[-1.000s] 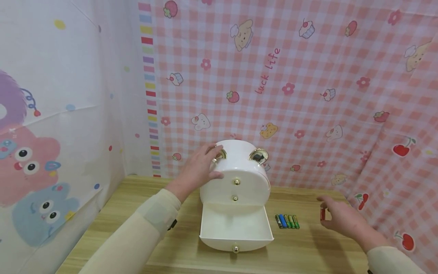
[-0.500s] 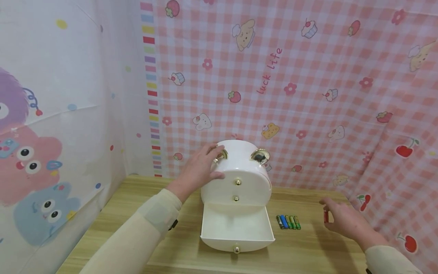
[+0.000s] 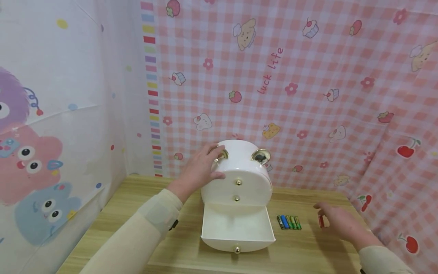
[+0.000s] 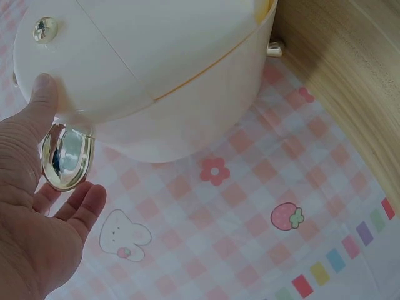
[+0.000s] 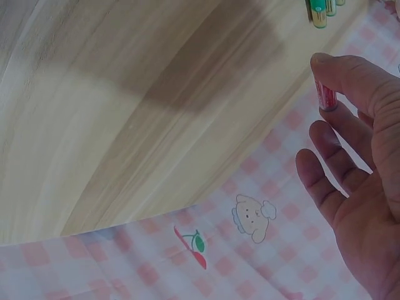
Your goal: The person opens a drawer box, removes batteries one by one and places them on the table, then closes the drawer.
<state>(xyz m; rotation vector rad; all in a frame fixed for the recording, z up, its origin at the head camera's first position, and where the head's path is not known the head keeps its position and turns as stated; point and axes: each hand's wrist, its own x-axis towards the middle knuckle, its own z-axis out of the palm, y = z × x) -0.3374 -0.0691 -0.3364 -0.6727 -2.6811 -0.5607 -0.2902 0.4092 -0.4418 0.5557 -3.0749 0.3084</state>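
Note:
A white rounded drawer box (image 3: pixel 243 161) with gold ear-shaped trims and small gold knobs stands on the wooden table. Its bottom drawer (image 3: pixel 236 222) is pulled out, and nothing lies in it. At the box's left ear, my left hand (image 3: pixel 196 171) grips with the thumb on the front face and the fingers behind the gold ear (image 4: pixel 67 156). Off to the right, my right hand (image 3: pixel 342 224) pinches a small red battery (image 5: pixel 325 95) between thumb and index finger, above the table. The other fingers of that hand are loosely bent.
Several batteries (image 3: pixel 289 222), one of them blue and most of them green, lie in a row between the drawer and my right hand. Behind the table (image 3: pixel 164 236) hangs a pink checked cloth (image 3: pixel 219 76). A white printed cloth (image 3: pixel 68 133) hangs on the left.
My right hand has shifted slightly left and down toward the row of batteries, still pinching the red battery. The left hand and the box stay in place.

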